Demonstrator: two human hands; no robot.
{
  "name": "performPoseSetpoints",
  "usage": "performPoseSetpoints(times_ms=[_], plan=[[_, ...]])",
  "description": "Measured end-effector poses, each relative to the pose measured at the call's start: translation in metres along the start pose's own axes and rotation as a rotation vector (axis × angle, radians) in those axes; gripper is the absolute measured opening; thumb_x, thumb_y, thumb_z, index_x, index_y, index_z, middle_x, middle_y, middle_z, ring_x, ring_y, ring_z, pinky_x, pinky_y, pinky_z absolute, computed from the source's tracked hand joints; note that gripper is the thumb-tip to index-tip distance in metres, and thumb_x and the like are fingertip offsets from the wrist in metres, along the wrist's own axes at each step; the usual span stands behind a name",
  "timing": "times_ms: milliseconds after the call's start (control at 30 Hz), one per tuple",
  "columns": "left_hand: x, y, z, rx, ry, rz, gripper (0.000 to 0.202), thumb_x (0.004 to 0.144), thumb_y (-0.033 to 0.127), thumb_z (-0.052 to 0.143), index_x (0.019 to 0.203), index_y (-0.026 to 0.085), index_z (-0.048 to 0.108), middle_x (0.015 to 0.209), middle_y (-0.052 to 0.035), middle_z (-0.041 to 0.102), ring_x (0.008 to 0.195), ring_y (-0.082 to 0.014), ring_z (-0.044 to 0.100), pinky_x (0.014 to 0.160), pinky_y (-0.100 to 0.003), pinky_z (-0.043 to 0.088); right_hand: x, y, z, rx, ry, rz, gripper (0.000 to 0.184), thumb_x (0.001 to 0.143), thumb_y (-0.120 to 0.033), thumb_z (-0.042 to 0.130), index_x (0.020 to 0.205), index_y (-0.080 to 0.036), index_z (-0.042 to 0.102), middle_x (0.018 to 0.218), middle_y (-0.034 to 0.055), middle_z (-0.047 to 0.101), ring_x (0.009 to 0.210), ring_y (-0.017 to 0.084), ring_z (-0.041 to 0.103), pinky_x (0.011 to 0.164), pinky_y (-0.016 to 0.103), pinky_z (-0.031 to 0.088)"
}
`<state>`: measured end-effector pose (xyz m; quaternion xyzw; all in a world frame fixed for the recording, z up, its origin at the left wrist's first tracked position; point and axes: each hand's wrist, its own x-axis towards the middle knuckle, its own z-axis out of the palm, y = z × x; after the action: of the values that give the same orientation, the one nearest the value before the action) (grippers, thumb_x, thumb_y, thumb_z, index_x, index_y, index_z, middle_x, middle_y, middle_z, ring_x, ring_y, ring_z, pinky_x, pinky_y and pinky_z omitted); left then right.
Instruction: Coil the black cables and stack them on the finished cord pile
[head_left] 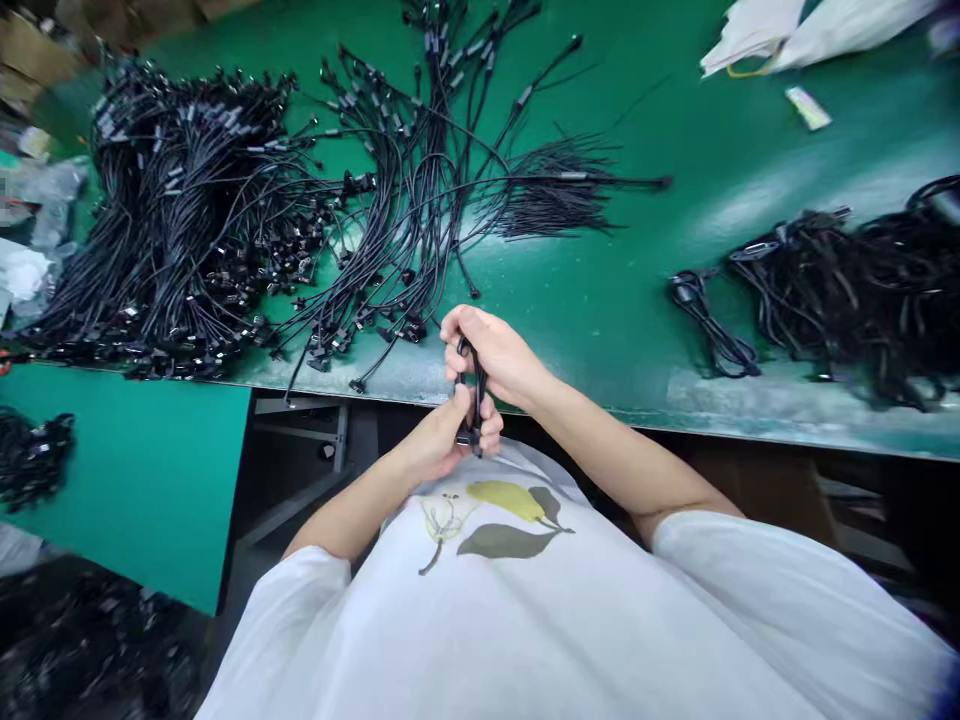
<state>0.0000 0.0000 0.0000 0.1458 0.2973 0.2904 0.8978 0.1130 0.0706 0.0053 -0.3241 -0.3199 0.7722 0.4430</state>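
Note:
A short black cable (475, 395) is folded into a loop between both my hands, close to my chest at the near edge of the green table (637, 300). My right hand (491, 350) is closed round its upper end. My left hand (450, 440) pinches the lower end, where the connectors sit. Just beyond my hands, several loose black cables (397, 220) fan out on the table. A bigger heap of black cables (180, 220) lies to the left of them.
A pile of bundled black cables (847, 290) lies at the right, with one coiled cable (705, 320) beside it. A bunch of thin black ties (555, 190) lies mid-table. White bags (795, 30) are at the far right. A lower green surface (142, 480) holds more cables (30, 455).

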Motion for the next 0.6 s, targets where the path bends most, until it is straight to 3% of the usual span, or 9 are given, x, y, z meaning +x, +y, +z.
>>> performPoseSetpoints(times_ms=[133,233,367,500,600], plan=[[0.002,-0.003,0.0,0.045,-0.008,-0.015,0.066,0.072,0.077,0.057,0.083,0.012,0.053,0.068,-0.0025,0.052,0.056,-0.0103,0.05,0.057,-0.022,0.04,-0.005,-0.005,-0.001,0.095,0.031,0.056,0.049,0.078,-0.056,0.07,0.083,-0.012,0.048,0.07,-0.0052,0.038,0.042,-0.001,0.03,0.034,0.013,0.03],[0.001,-0.004,0.001,0.041,0.032,-0.001,0.058,0.073,0.065,0.068,0.09,0.01,0.059,0.076,-0.0068,0.061,0.066,-0.0134,0.059,0.064,-0.024,0.046,-0.005,-0.009,0.0,0.086,0.02,0.124,0.05,0.078,-0.056,0.071,0.081,-0.012,0.049,0.07,-0.0046,0.039,0.041,-0.001,0.03,0.033,0.013,0.027],[0.0,-0.004,0.006,-0.166,0.055,-0.043,0.046,0.068,0.047,0.081,0.088,0.01,0.062,0.08,-0.0067,0.063,0.081,-0.0193,0.065,0.08,-0.033,0.052,-0.003,-0.01,0.0,0.056,-0.043,0.22,0.051,0.077,-0.058,0.071,0.079,-0.012,0.049,0.063,-0.0055,0.036,0.04,0.0,0.027,0.032,0.013,0.026],[-0.001,-0.003,0.014,-0.331,-0.005,-0.052,0.037,0.072,0.038,0.08,0.089,0.01,0.063,0.07,-0.0016,0.054,0.081,-0.0177,0.062,0.088,-0.042,0.053,0.001,-0.006,-0.003,0.029,-0.076,0.125,0.046,0.085,-0.057,0.063,0.08,-0.013,0.047,0.06,-0.0062,0.034,0.037,0.001,0.024,0.031,0.014,0.026],[0.0,0.001,0.014,-0.306,-0.052,-0.072,0.032,0.076,0.034,0.078,0.087,0.009,0.061,0.067,0.0006,0.047,0.07,-0.0127,0.056,0.082,-0.038,0.054,0.004,-0.005,-0.009,-0.109,-0.095,0.022,0.045,0.091,-0.058,0.052,0.083,-0.015,0.046,0.059,-0.005,0.037,0.038,0.004,0.033,0.035,0.017,0.033]])
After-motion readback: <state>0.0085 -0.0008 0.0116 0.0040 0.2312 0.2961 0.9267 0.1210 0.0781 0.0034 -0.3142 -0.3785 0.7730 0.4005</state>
